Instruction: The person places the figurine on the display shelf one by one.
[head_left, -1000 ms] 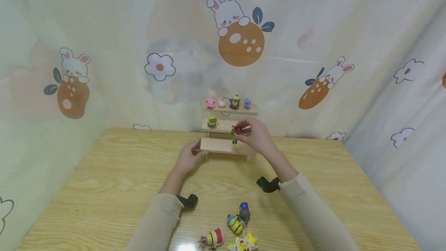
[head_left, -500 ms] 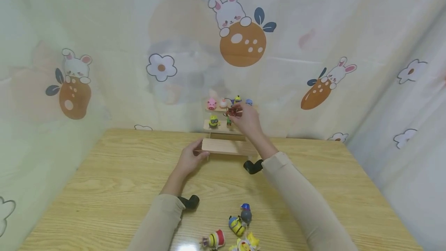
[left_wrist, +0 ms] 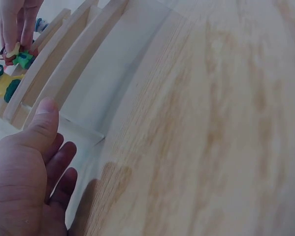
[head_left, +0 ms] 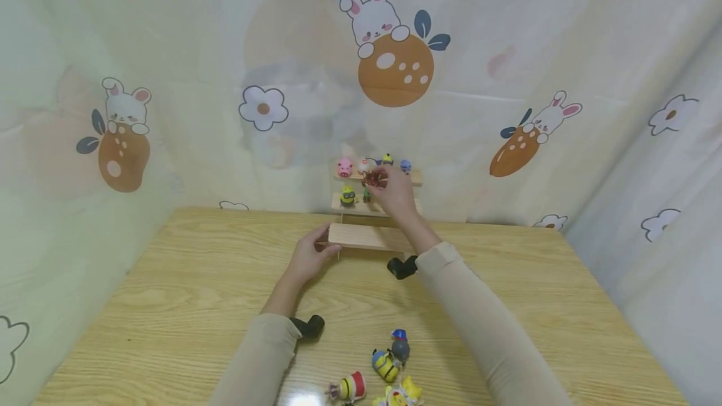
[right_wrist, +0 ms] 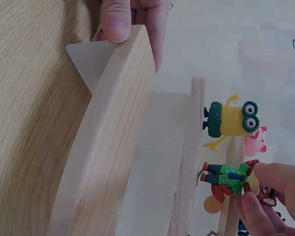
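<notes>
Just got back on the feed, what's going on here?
A person is handling small toy figures at a tiered wooden stand. The right grip pinches a fox-like figure by its head at the middle shelf, next to a yellow figure; whether the fox touches that shelf is hard to tell. The left grip holds the left end of the bottom shelf. A pink pig is up top, and more figures lie on the table.

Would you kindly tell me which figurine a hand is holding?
The green-shirted fox figurine, its head pinched by the right hand; no hand holds any of the others.
</notes>
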`<state>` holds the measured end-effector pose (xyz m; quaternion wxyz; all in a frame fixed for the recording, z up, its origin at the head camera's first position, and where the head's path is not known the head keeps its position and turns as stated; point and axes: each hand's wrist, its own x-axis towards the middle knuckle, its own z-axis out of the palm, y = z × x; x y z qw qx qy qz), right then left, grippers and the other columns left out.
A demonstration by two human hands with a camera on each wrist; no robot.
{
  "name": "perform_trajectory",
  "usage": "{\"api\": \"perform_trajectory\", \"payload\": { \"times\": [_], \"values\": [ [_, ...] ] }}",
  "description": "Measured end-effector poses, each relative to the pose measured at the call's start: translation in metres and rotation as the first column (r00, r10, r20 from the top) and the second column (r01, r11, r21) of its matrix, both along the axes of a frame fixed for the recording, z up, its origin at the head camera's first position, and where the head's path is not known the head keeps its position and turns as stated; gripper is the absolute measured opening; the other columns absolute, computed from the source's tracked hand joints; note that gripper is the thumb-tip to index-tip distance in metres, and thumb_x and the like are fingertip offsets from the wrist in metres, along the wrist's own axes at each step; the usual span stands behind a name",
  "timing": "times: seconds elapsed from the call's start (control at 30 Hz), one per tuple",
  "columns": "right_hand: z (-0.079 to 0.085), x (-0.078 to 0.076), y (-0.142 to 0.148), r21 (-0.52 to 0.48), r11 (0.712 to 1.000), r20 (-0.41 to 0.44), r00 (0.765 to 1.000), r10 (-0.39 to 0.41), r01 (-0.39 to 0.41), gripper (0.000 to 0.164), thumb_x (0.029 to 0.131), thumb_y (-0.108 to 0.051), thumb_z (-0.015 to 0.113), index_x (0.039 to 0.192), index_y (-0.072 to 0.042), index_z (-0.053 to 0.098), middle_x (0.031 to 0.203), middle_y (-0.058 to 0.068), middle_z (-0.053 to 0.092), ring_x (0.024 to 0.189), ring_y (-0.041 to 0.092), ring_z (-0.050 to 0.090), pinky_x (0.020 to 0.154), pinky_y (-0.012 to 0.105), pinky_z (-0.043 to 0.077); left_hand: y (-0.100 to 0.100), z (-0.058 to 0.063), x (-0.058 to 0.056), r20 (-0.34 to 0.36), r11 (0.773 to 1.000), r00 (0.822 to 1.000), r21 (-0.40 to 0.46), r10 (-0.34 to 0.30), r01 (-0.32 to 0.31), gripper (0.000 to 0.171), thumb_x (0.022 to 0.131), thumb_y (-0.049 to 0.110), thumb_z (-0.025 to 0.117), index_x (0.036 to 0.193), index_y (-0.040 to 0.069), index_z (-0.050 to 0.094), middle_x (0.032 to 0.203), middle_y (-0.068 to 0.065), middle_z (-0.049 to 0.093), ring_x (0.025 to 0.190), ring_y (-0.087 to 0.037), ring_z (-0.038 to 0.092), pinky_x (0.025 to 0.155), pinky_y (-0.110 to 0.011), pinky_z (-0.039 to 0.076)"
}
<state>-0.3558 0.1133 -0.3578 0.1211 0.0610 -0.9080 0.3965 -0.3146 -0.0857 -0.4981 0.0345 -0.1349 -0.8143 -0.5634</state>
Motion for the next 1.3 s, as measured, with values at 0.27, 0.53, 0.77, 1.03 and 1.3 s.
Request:
{"api": "perform_trajectory", "payload": {
  "times": [0.27, 0.53, 0.77, 1.03, 1.3],
  "values": [
    [-0.0017, -0.002, -0.001, 0.009, 1.0, -0.014, 1.0, 0.007, -0.007, 0.037, 0.084, -0.011, 0.071, 0.119, -0.007, 0.059, 0.114, 0.011, 0.064, 0.1, 0.025, 0.065, 0.084, 0.032, 0.056, 0.0003, -0.0004, -0.0012, 0.002, 1.0, 1.0, -0.01, 0.006, -0.006, 0.066, 0.085, 0.021, 0.071, 0.141, 0.003, 0.042, 0.127, -0.016, 0.06, 0.107, -0.026, 0.062, 0.092, -0.039, 0.052],
    [-0.0005, -0.0038, -0.0018, 0.0, 1.0, -0.002, 1.0, 0.009, -0.009, 0.037, 0.083, -0.011, 0.072, 0.118, -0.008, 0.06, 0.111, 0.011, 0.064, 0.099, 0.024, 0.065, 0.083, 0.03, 0.056, 0.0001, 0.0012, -0.0012, -0.007, 1.0, 1.0, -0.017, 0.006, -0.007, 0.065, 0.086, 0.021, 0.071, 0.141, 0.003, 0.043, 0.127, -0.015, 0.061, 0.112, -0.026, 0.059, 0.093, -0.04, 0.051],
    [-0.0013, -0.0047, -0.0024, 0.003, 1.0, -0.007, 1.0, 0.009, -0.009, 0.033, 0.084, -0.012, 0.071, 0.115, -0.01, 0.061, 0.107, 0.009, 0.065, 0.097, 0.023, 0.066, 0.083, 0.032, 0.056, 0.0011, 0.0009, -0.0011, -0.014, 1.0, 1.0, -0.02, 0.007, -0.008, 0.064, 0.086, 0.021, 0.07, 0.141, 0.002, 0.043, 0.126, -0.014, 0.061, 0.113, -0.026, 0.059, 0.093, -0.039, 0.051],
    [-0.0015, -0.004, -0.0021, 0.016, 1.0, -0.011, 1.0, 0.005, -0.005, 0.033, 0.084, -0.013, 0.071, 0.116, -0.011, 0.061, 0.106, 0.009, 0.065, 0.096, 0.023, 0.066, 0.082, 0.033, 0.056, 0.0017, 0.0011, -0.0002, -0.008, 1.0, 1.0, -0.019, 0.01, -0.01, 0.064, 0.086, 0.021, 0.07, 0.141, 0.001, 0.042, 0.126, -0.015, 0.061, 0.111, -0.027, 0.06, 0.093, -0.039, 0.051],
    [0.0021, -0.0013, -0.0018, 0.028, 1.0, 0.008, 1.0, 0.011, -0.011, 0.04, 0.084, -0.014, 0.072, 0.122, -0.009, 0.058, 0.113, 0.011, 0.064, 0.101, 0.024, 0.065, 0.085, 0.034, 0.056, 0.0012, 0.0, -0.0009, -0.006, 1.0, 1.0, -0.014, 0.016, -0.016, 0.064, 0.086, 0.02, 0.07, 0.141, 0.002, 0.043, 0.125, -0.015, 0.062, 0.11, -0.026, 0.061, 0.093, -0.039, 0.052]
  ]
}}
